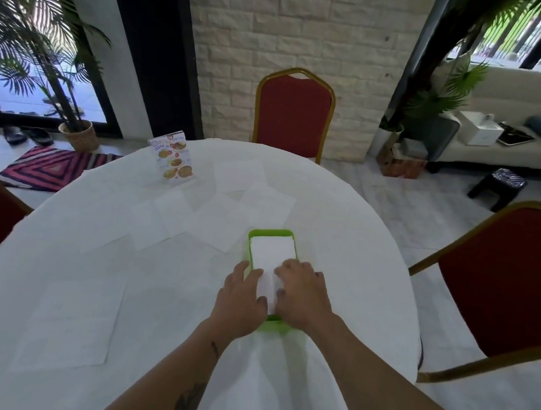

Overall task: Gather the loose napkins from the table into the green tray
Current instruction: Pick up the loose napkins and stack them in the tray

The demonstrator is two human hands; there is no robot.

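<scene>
Napkin (271,257) in green tray (271,232) lies under fingers (284,271).

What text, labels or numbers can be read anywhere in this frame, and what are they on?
Menu card standing on the table: printed headings and food pictures, too small and blurred to read.
White box on the sofa: no readable marking.
Green tray, napkins: no text.

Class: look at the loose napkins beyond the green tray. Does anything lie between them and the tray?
Nothing visible does. The loose napkins lie flat on the tablecloth just beyond the green tray; the menu card stands farther back.
</scene>
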